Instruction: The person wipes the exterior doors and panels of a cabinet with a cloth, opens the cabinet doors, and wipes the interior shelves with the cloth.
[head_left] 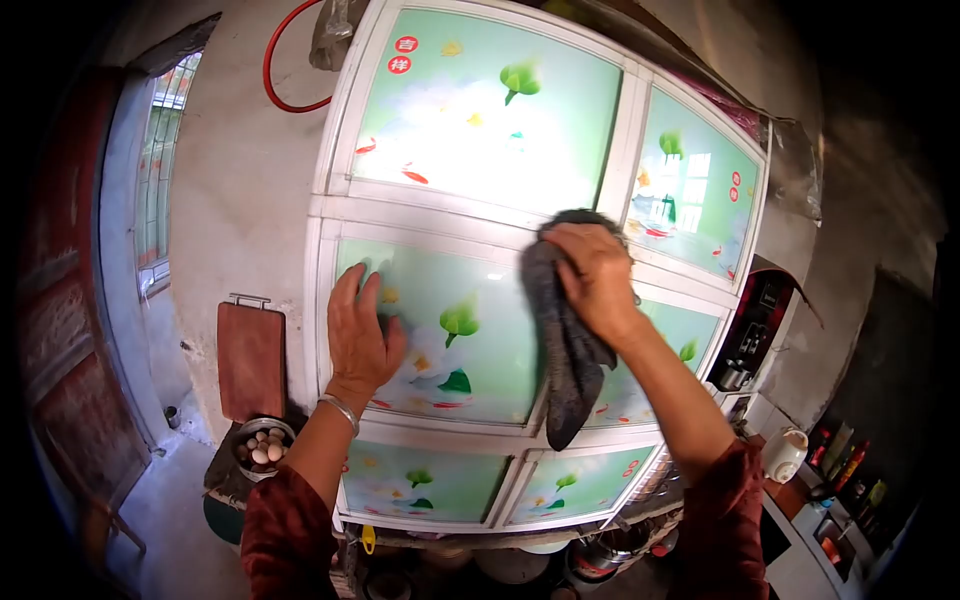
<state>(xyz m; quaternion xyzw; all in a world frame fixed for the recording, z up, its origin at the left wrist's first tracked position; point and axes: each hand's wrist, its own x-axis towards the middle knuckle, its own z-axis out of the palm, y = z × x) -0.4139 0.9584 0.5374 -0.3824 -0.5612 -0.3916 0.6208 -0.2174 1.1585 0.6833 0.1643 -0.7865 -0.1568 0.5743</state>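
A dark grey cloth (567,365) hangs from my right hand (597,277), whose fingers press it against the white frame of a cabinet (425,222) near its middle. The cloth's lower end dangles over the door below. My left hand (362,335) rests with fingers spread on a green glass panel (455,370) printed with lotus flowers, near the cabinet's left edge. A silver bangle (341,412) circles my left wrist. More printed panels make up the upper and lower doors.
A wooden cutting board (251,362) leans on the wall at left, above a bowl of eggs (264,448). Pots (600,555) stand beneath the cabinet. At right are a cream-coloured kettle (785,455) and several bottles (850,465). A red hose (270,65) hangs at upper left.
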